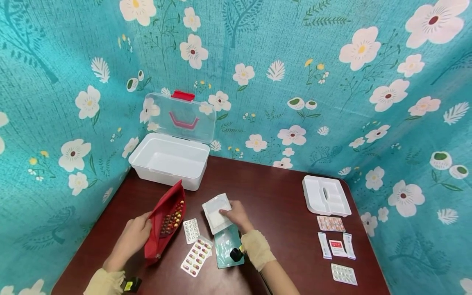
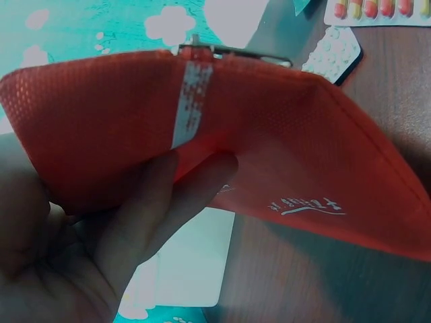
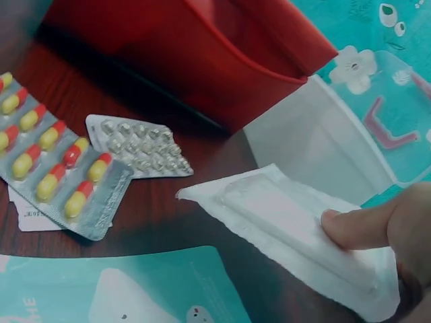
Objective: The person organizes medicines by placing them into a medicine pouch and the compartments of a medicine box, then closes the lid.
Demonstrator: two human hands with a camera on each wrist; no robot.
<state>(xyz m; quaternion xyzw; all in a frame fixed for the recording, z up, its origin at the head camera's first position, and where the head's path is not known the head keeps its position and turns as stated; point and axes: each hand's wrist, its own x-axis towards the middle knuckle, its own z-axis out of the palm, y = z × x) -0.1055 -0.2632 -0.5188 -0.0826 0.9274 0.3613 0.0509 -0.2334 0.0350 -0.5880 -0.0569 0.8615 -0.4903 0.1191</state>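
My left hand (image 1: 137, 231) grips the side of a red zip pouch (image 1: 156, 229), whose mouth gapes and shows blister packs of capsules (image 1: 172, 219) inside. The left wrist view has the fingers spread along the pouch's outer face (image 2: 269, 155), near its zipper end. In my right hand (image 1: 237, 215) is a white sealed packet (image 1: 215, 213), perhaps gauze, with the thumb pressed on top (image 3: 357, 227). Below that packet lies a green pouch (image 1: 225, 248) on the table. Between the hands rest a red-and-yellow capsule blister (image 1: 196, 257) and a silver pill blister (image 1: 191, 230).
A white box (image 1: 171, 180) with its clear lid (image 1: 180, 119) raised stands at the back left. On the right are a white compartment tray (image 1: 317, 200), an orange blister (image 1: 330, 223), two white sachets (image 1: 325, 246), a red-and-white packet (image 1: 337, 248) and another silver blister (image 1: 343, 273).
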